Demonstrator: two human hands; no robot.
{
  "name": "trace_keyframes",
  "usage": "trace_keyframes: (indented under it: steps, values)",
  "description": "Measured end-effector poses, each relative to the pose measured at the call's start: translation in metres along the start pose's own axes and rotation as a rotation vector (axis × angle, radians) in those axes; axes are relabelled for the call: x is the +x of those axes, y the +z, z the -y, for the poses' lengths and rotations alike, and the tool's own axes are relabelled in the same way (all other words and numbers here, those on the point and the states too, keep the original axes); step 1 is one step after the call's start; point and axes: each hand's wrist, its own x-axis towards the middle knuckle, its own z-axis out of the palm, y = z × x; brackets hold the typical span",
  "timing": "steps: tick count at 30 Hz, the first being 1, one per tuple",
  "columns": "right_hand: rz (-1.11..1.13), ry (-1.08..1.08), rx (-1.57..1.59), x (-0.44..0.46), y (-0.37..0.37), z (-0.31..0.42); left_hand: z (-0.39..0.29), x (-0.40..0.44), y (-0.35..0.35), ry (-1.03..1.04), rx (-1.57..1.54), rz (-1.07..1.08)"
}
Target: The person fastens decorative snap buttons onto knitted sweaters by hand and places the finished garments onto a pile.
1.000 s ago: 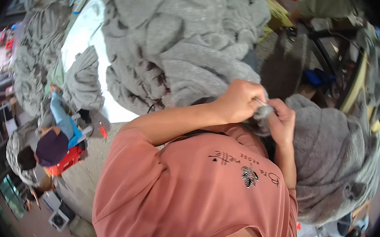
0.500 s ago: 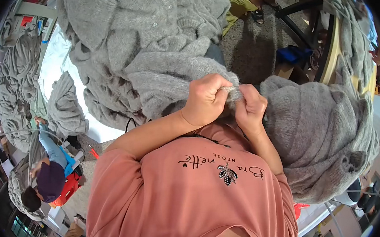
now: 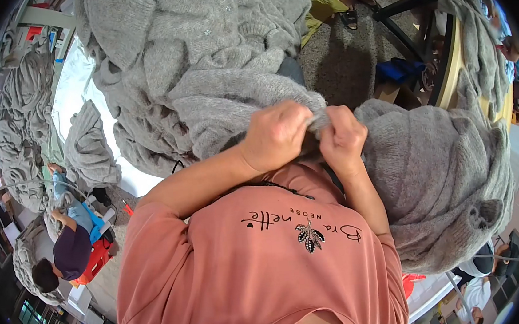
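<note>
My left hand [image 3: 277, 132] is closed, thumb and fingers pinching the edge of a grey knit garment [image 3: 244, 92]. Close beside it, my right hand [image 3: 343, 139] is also closed on the same edge, a short gap between the two. The stretch of knit between my fingertips is small and slightly blurred, and my fingers hide part of it. From my hands the garment runs up and left onto a large heap of grey knits [image 3: 198, 25].
More grey knitwear [image 3: 433, 171] is bundled at my right. A smaller grey pile [image 3: 90, 146] lies on a white sheet [image 3: 131, 173] to the left. A seated person [image 3: 69, 246] works farther left. A yellow bag [image 3: 318, 2] and a wood-edged table [image 3: 448, 65] stand ahead.
Both hands have turned slightly at the garment's edge, and the shiny strand between the fingertips shows less. The seated person at left has shifted their arm and head.
</note>
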Motion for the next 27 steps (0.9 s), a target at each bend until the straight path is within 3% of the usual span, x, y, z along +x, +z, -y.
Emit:
trace_keyframes:
  steps: [3, 6, 7, 9, 11, 12, 13, 16, 20, 23, 27]
  values:
    - [-0.077, 0.227, 0.063, -0.009, -0.01, -0.019, 0.025, -0.002, -0.021, -0.169, 0.032, 0.144]
    - [0.292, 0.318, -0.009, -0.014, -0.007, -0.042, 0.034, -0.004, -0.031, -0.431, -0.193, 0.262]
    - [0.341, 0.29, -0.009, -0.014, -0.005, -0.038, 0.032, -0.003, -0.033, -0.525, -0.272, 0.296]
    - [0.334, 0.026, 0.097, -0.001, -0.007, -0.022, 0.027, 0.001, -0.03, -0.502, -0.369, 0.288]
    - [0.325, -0.101, 0.274, 0.007, -0.004, -0.006, 0.02, 0.003, -0.028, -0.502, -0.411, 0.304]
    - [0.321, -0.099, 0.4, 0.009, 0.0, -0.001, 0.016, 0.004, -0.027, -0.513, -0.403, 0.32]
    - [0.363, 0.089, 0.474, 0.003, 0.003, 0.005, 0.013, 0.005, -0.026, -0.524, -0.394, 0.334]
    - [0.246, -0.039, 0.309, -0.004, 0.015, -0.003, 0.01, 0.005, -0.024, -0.612, -0.389, 0.379]
    - [0.271, 0.46, 0.764, -0.008, 0.019, 0.002, 0.013, -0.003, -0.016, -0.613, -0.448, 0.484]
    - [0.253, 0.585, 0.826, -0.006, 0.021, -0.007, 0.017, 0.005, -0.017, -0.655, -0.525, 0.5]
    - [0.237, 0.658, 1.116, -0.014, 0.022, -0.014, 0.021, 0.007, -0.018, -0.723, -0.69, 0.364]
